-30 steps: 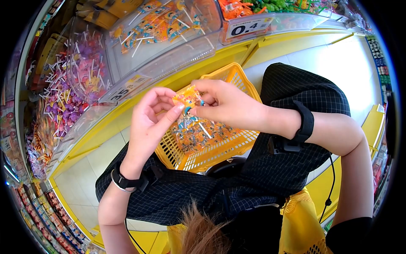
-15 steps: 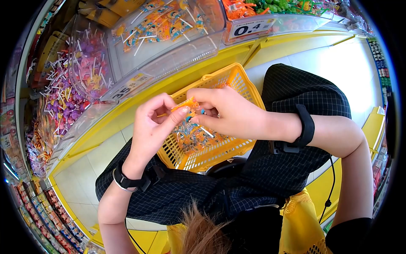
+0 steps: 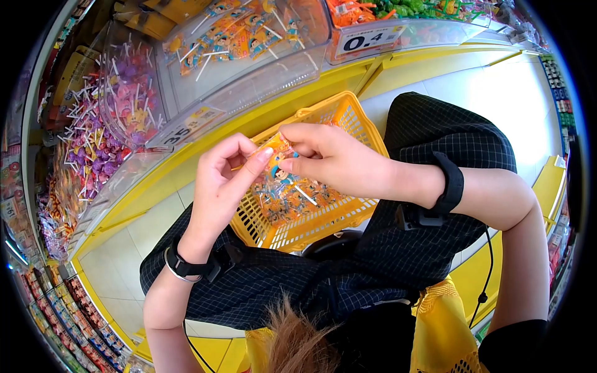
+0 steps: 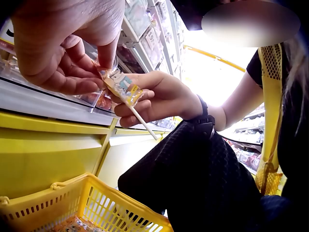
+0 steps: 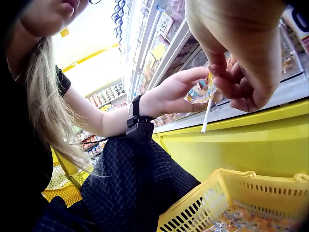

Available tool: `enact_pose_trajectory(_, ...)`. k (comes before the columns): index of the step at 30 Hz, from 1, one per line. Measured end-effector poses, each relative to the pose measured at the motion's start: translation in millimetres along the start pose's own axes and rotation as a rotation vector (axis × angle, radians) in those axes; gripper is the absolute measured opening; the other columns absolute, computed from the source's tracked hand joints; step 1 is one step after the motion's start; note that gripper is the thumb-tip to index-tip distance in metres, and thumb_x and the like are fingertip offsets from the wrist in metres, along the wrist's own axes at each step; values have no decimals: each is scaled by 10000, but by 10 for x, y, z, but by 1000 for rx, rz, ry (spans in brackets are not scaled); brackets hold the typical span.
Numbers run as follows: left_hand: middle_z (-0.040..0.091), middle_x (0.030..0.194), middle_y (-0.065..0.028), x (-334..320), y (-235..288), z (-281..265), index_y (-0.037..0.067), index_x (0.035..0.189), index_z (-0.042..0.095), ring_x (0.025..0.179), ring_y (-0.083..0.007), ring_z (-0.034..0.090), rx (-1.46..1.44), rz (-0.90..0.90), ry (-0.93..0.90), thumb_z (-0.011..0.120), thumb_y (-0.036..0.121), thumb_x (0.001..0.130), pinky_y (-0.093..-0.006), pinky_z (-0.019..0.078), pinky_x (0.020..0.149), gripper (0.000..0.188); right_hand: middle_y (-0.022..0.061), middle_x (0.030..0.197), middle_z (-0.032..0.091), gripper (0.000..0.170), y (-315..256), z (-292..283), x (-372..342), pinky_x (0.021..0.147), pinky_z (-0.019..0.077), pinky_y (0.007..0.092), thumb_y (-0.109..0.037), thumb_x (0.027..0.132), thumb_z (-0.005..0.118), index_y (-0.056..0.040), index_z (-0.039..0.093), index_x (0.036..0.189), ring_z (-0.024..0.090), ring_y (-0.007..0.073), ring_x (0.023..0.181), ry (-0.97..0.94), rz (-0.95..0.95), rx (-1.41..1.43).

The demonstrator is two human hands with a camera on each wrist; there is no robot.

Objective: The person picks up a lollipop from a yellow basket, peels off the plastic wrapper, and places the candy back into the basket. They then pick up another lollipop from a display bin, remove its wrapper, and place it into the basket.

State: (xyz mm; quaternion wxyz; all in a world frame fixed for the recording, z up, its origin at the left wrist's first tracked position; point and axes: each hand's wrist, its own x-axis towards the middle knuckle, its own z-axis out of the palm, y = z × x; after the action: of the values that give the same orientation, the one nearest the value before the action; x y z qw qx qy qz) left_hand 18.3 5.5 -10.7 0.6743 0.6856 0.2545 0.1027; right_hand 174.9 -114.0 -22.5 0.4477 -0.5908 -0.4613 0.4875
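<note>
You have one lollipop (image 3: 283,173) between your two hands, above the yellow basket (image 3: 283,239). Its wrapper is partly clear and partly orange, with a small cartoon figure in blue printed on it, and its white stick (image 3: 306,194) slants downward. Your left hand (image 3: 222,180) pinches the wrapper at one side, and your right hand (image 3: 342,158) pinches it at the other.
</note>
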Motion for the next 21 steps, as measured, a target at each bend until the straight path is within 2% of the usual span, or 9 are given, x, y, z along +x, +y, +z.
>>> enact_pose_trajectory(5,562,738,8,0,-25,-8,23,813,547,666,-44,530,-2,4,-9,598,111,884,-193,440,616,124,86,560,389,232,27,15,10,497,338,332,-137,852,576,13,407,802,323,128,542,4,41,74)
enact_pose_trajectory(7,562,748,6,2,-24,-8,22,823,544,672,-44,531,-18,8,-19,595,111,885,-194,443,620,119,-45,600,381,180,34,16,12,478,282,224,-155,909,562,-32,437,868,329,13,575,-15,43,86)
enact_pose_trajectory(13,561,777,9,5,-21,-4,18,848,540,702,-42,532,-22,19,-28,589,106,887,-197,450,631,108,-55,635,428,164,45,11,11,495,317,204,-154,913,553,-12,478,948,382,11,585,-5,26,73)
enact_pose_trajectory(14,560,782,12,4,-18,-2,16,855,544,709,-41,532,-24,12,-23,589,103,886,-198,449,636,103,-55,635,428,164,43,18,11,495,317,204,-154,913,553,-12,478,948,382,11,585,-5,26,73)
enact_pose_trajectory(16,563,785,13,12,-20,-13,14,865,550,713,-40,532,-6,15,-22,590,101,885,-198,448,649,98,70,574,436,178,37,37,10,497,344,323,-126,853,567,21,468,871,346,110,550,90,25,158)
enact_pose_trajectory(21,581,812,9,5,4,-26,4,913,571,740,-43,541,22,14,-26,590,90,883,-199,446,684,93,68,579,462,166,34,27,11,502,357,320,-116,850,568,22,481,881,373,102,552,111,25,149)
